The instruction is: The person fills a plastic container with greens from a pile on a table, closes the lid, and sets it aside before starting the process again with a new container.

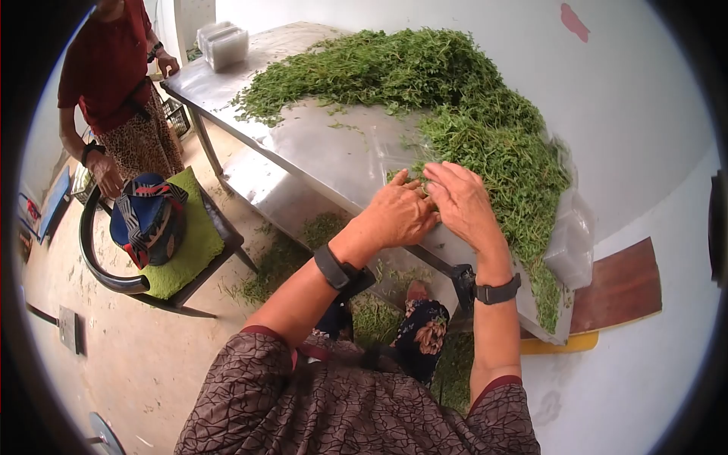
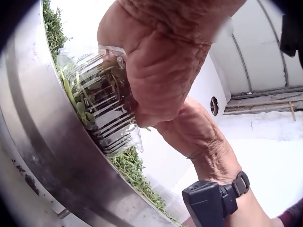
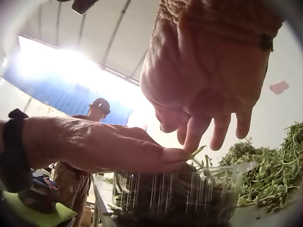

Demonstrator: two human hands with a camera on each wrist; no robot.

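Note:
A clear ribbed plastic box (image 3: 180, 194) stuffed with leafy green sprigs (image 2: 102, 90) stands at the edge of the metal table (image 1: 326, 144). My left hand (image 1: 398, 212) lies over the box top, its fingers reaching across the greens in the right wrist view. Above the box's other side is my right hand (image 1: 464, 203), its fingers pointing down and loosely spread, with fingertips right at the sprigs. In the head view both hands meet and hide most of the box. A large heap of the same greens (image 1: 493, 144) lies just beyond them.
Stacked clear boxes (image 1: 224, 47) stand at the table's far left corner, more clear boxes (image 1: 570, 239) at its right. Another person (image 1: 114, 83) stands at left behind a chair (image 1: 216, 220) holding a patterned bag (image 1: 148, 220). Fallen greens (image 1: 277, 265) litter the floor below.

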